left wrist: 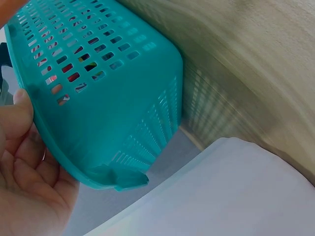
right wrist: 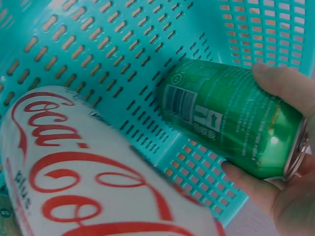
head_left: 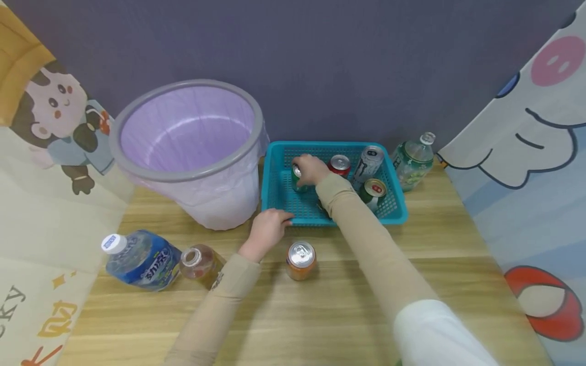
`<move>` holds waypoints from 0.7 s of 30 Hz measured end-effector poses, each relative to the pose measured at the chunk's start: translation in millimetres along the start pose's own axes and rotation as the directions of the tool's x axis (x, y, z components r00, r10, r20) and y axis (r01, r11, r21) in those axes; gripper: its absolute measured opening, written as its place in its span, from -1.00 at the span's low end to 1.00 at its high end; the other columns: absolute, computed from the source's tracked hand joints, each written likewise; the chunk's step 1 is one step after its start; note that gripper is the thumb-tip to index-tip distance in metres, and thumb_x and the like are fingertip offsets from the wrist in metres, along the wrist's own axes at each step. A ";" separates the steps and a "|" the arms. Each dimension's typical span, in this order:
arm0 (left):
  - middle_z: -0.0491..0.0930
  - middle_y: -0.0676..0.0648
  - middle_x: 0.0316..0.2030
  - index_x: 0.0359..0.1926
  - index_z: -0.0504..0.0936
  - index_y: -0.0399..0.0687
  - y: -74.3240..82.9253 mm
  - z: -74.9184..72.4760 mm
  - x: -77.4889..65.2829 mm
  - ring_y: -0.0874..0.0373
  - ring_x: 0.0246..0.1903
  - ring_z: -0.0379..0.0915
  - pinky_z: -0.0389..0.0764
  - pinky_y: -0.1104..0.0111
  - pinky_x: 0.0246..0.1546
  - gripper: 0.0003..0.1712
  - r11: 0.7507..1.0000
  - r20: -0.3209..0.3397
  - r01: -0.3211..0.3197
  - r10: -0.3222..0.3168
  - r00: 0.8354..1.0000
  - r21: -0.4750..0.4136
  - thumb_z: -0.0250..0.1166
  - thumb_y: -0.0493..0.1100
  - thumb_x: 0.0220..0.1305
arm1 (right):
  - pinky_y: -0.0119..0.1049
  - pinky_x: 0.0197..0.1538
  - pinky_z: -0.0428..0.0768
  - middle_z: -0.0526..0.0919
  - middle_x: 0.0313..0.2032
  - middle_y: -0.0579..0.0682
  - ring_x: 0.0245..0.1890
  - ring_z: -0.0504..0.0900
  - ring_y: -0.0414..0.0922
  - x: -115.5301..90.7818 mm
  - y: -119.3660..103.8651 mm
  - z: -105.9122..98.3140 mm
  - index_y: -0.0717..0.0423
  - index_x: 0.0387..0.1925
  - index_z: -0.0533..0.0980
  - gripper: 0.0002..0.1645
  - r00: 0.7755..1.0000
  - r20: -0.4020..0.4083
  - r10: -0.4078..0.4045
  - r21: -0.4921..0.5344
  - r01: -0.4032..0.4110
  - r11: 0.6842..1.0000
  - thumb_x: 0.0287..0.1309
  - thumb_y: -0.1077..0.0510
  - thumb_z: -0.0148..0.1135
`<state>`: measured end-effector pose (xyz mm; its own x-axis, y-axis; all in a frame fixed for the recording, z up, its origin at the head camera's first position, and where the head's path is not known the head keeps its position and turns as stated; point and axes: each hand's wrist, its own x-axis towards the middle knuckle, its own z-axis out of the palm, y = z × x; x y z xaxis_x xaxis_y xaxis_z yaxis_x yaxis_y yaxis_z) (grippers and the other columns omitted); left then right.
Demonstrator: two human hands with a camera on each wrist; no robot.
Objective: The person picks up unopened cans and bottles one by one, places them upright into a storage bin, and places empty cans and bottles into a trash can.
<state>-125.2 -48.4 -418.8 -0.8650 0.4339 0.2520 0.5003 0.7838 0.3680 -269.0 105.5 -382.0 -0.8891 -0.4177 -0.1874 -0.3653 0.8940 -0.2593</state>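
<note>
My right hand reaches into the teal plastic basket and grips a green can, thumb on one side and fingers on the other. The can stands on the basket floor near its left end. A white Coca-Cola Plus can is close beside it in the right wrist view. My left hand holds the basket's near rim at the left corner, its thumb over the edge in the left wrist view. An orange can stands on the table just in front of the basket.
Also in the basket are a red can, a tall grey can and a dark green can. A lined bin stands left; a clear bottle stands right. A blue-labelled bottle and an amber bottle are front left.
</note>
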 end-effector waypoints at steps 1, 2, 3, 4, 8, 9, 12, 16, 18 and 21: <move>0.73 -0.05 -0.26 -0.20 0.74 -0.08 0.4 0.0 0.0 0.02 -0.27 0.65 0.66 0.21 -0.24 -0.83 1.000 -0.002 -0.001 0.001 1.000 0.000 0.35 -0.22 0.16 | -0.10 0.06 0.55 0.53 0.07 0.12 0.02 0.54 0.03 0.5 0.3 -0.1 0.14 0.21 0.40 -0.22 1.000 0.003 0.002 -0.001 -0.002 1.000 -0.10 0.15 0.47; 0.73 -0.05 -0.26 -0.20 0.74 -0.08 0.6 0.1 0.1 0.02 -0.27 0.65 0.66 0.21 -0.23 -0.83 1.000 -0.003 -0.002 0.002 1.000 0.000 0.35 -0.22 0.16 | -0.11 0.06 0.55 0.53 0.07 0.12 0.02 0.54 0.03 1.0 0.5 -0.1 0.14 0.21 0.40 -0.22 1.000 0.004 0.003 -0.006 -0.003 1.000 -0.10 0.15 0.47; 0.73 -0.05 -0.25 -0.20 0.74 -0.08 0.8 0.2 0.2 0.02 -0.27 0.65 0.66 0.20 -0.23 -0.83 1.000 -0.003 -0.003 0.003 1.000 -0.003 0.35 -0.22 0.16 | -0.11 0.05 0.56 0.53 0.07 0.11 0.01 0.54 0.03 1.5 0.8 0.0 0.13 0.21 0.40 -0.23 1.000 0.008 0.005 -0.012 -0.005 1.000 -0.10 0.14 0.47; 0.73 -0.05 -0.25 -0.20 0.74 -0.08 1.0 0.2 0.2 0.02 -0.27 0.65 0.66 0.20 -0.23 -0.83 1.000 -0.002 -0.003 0.003 1.000 -0.001 0.35 -0.22 0.16 | -0.11 0.05 0.56 0.53 0.07 0.11 0.01 0.54 0.02 1.9 1.0 0.0 0.13 0.21 0.40 -0.23 1.000 0.012 0.006 -0.013 -0.006 1.000 -0.10 0.14 0.47; 0.73 -0.05 -0.26 -0.20 0.74 -0.09 1.3 -0.2 -0.2 0.03 -0.28 0.65 0.66 0.22 -0.24 -0.83 1.000 -0.005 -0.005 0.005 1.000 0.002 0.35 -0.22 0.15 | -0.12 0.04 0.56 0.52 0.06 0.11 0.00 0.53 0.03 2.4 1.3 -0.7 0.12 0.21 0.39 -0.25 1.000 0.015 0.018 -0.004 -0.018 1.000 -0.07 0.13 0.44; 0.73 -0.05 -0.27 -0.21 0.74 -0.09 1.4 -0.3 -0.3 0.03 -0.28 0.65 0.66 0.22 -0.25 -0.83 1.000 -0.008 -0.006 0.006 1.000 0.004 0.36 -0.22 0.14 | -0.11 0.03 0.56 0.51 0.07 0.12 0.00 0.53 0.03 2.4 1.4 -0.8 0.12 0.22 0.38 -0.25 1.000 0.011 0.023 0.005 -0.023 1.000 -0.06 0.13 0.44; 0.73 -0.06 -0.27 -0.21 0.74 -0.10 1.5 -0.6 -0.6 0.03 -0.29 0.65 0.66 0.22 -0.25 -0.83 1.000 -0.012 -0.008 0.008 1.000 0.003 0.36 -0.23 0.14 | -0.11 0.03 0.56 0.47 0.07 0.14 -0.01 0.53 0.05 2.7 2.0 -1.0 0.12 0.23 0.36 -0.25 0.999 -0.002 0.036 0.032 -0.036 0.999 -0.02 0.13 0.42; 0.73 -0.06 -0.27 -0.21 0.74 -0.10 2.5 -2.2 -1.2 0.03 -0.29 0.65 0.66 0.23 -0.26 -0.83 1.000 -0.015 -0.010 0.010 1.000 0.002 0.36 -0.23 0.14 | -0.10 0.03 0.55 0.44 0.08 0.16 -0.01 0.52 0.07 3.4 2.6 -0.7 0.10 0.22 0.36 -0.29 0.999 -0.017 0.045 0.036 -0.045 0.998 0.01 0.13 0.38; 0.73 -0.06 -0.27 -0.21 0.74 -0.10 3.1 -3.1 -1.4 0.03 -0.29 0.65 0.66 0.23 -0.26 -0.83 1.000 -0.016 -0.009 0.009 1.000 0.006 0.37 -0.23 0.13 | -0.09 0.06 0.55 0.42 0.09 0.18 0.01 0.51 0.08 3.9 2.7 -0.8 0.10 0.24 0.35 -0.30 0.998 -0.029 0.047 0.026 -0.046 0.999 0.04 0.14 0.36; 0.73 -0.06 -0.27 -0.21 0.74 -0.10 3.5 -3.6 -1.4 0.02 -0.28 0.65 0.66 0.22 -0.25 -0.83 1.000 -0.016 -0.005 0.005 1.000 0.007 0.37 -0.24 0.13 | -0.09 0.10 0.52 0.40 0.13 0.20 0.05 0.49 0.09 4.6 3.0 -1.2 0.10 0.28 0.32 -0.28 0.998 -0.046 0.053 0.025 -0.051 0.998 0.07 0.15 0.32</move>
<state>-122.1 -47.9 -414.6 -0.8619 0.4302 0.2685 0.5041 0.7849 0.3604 -274.5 106.5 -382.5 -0.9189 -0.3621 -0.1566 -0.3120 0.9100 -0.2732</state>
